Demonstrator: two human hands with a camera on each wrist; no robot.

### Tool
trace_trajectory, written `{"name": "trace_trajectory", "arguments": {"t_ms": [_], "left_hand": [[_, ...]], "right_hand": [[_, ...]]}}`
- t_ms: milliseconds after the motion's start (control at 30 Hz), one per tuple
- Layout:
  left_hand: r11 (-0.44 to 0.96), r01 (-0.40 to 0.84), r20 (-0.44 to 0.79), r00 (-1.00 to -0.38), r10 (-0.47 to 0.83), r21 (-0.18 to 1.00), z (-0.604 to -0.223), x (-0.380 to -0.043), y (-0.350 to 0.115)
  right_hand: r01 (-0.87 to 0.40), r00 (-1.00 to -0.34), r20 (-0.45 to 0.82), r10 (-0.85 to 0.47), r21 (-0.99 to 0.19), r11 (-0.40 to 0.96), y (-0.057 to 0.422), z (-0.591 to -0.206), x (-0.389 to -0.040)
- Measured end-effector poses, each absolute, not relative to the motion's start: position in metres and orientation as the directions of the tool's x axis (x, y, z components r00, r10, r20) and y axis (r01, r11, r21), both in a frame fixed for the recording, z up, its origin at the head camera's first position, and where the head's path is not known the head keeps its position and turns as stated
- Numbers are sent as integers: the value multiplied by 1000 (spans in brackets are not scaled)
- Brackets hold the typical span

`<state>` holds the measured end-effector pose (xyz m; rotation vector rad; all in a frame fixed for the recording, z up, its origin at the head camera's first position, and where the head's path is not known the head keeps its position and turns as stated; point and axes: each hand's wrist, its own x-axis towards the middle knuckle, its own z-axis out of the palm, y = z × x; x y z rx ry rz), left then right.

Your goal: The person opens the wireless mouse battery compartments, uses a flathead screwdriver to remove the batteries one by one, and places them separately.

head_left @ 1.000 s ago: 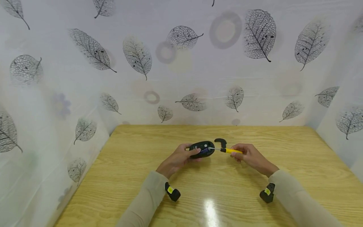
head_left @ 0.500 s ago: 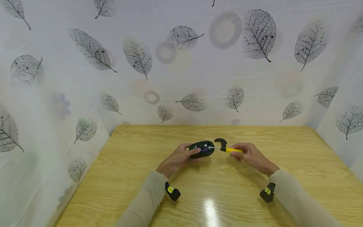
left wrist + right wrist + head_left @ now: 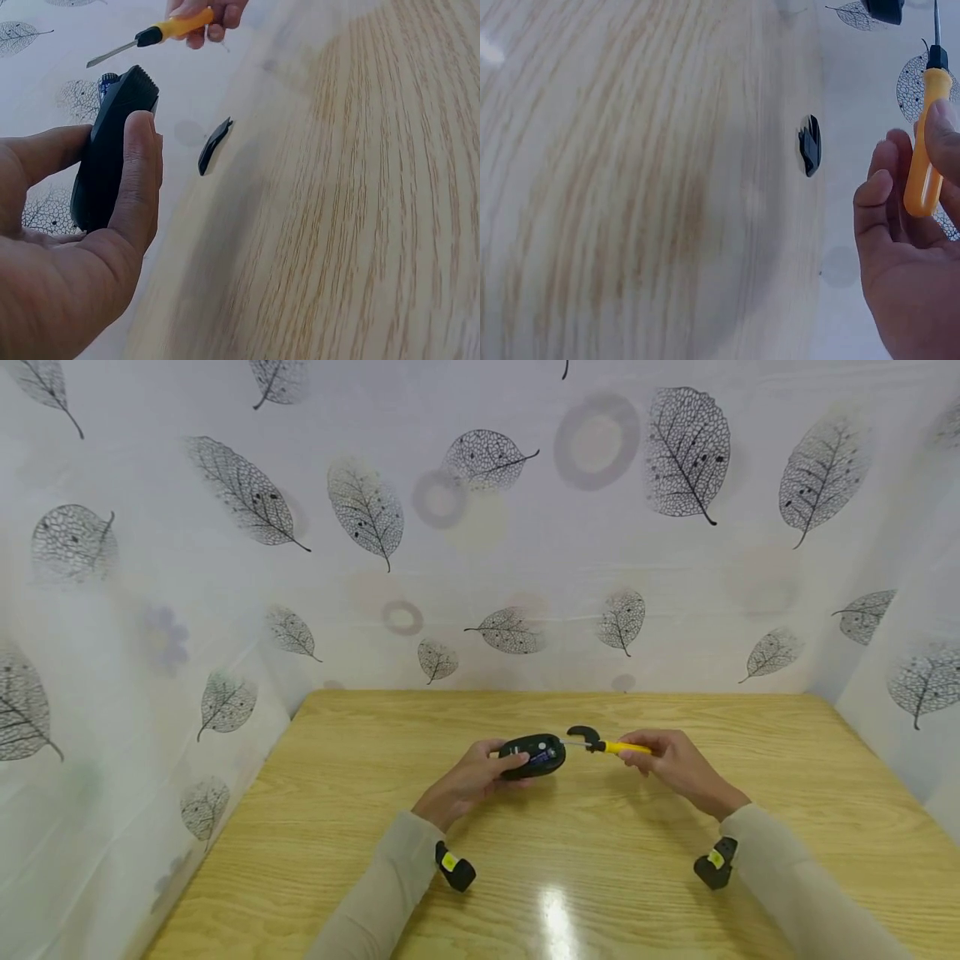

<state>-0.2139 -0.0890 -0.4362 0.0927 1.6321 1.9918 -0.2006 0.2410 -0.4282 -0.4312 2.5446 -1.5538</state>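
Note:
Underside up, a black computer mouse [image 3: 529, 744] is held in my left hand [image 3: 471, 778], the thumb lying across its base. Its battery bay is uncovered and contains a dark blue battery [image 3: 542, 756]. The left wrist view shows one battery end [image 3: 107, 81] standing proud of the mouse. My right hand [image 3: 678, 768] pinches a screwdriver [image 3: 628, 748] by its yellow handle. The shaft points left at the mouse, its tip a little above the battery end and apart from it in the left wrist view. A curved black cover [image 3: 582, 732] lies on the table just beyond.
A wood-grain table [image 3: 570, 843] spans the space beneath both hands. Behind it and at the sides hang pale curtains [image 3: 480, 552] with a leaf print. A black camera [image 3: 456, 870] is strapped at the left wrist, another camera [image 3: 715, 865] at the right.
My right hand has moved right and slightly up, drawing the screwdriver tip off the battery toward the mouse's edge. The left hand and mouse have barely moved.

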Motion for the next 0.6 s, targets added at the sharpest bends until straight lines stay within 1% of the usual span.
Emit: {"name": "trace_trajectory", "arguments": {"t_ms": [267, 600], "left_hand": [[-93, -357, -276, -841, 465, 930, -438, -212, -92], [-106, -354, -270, -845, 461, 929, -437, -211, -92]], "right_hand": [[-191, -969, 74, -234, -828, 528, 247, -423, -200], [-221, -968, 113, -225, -809, 545, 259, -421, -201]]}}
